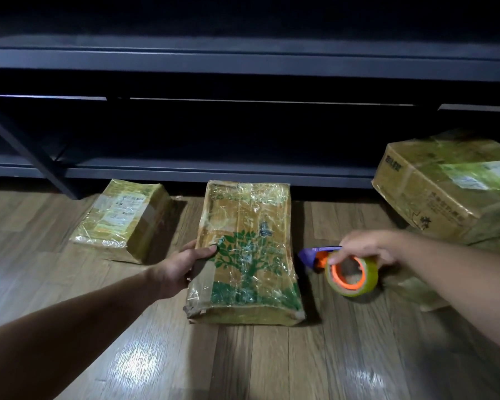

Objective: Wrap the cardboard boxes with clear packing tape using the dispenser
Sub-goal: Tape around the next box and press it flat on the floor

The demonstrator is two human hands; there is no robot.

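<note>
Bare forearms (70, 327), left hand (177, 267), right hand (367, 246)

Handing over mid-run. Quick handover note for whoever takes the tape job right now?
Left hand grips the left edge of the tree-print box, thumb on top; the box lies flat on the floor.
Right hand holds the tape dispenser just right of that box, apart from it.
Small box lies to the left, big box to the right.
Done: all three show glossy tape on their visible faces.
Left: hidden faces cannot be judged; probably turn the tree-print box and tape those.
</note>
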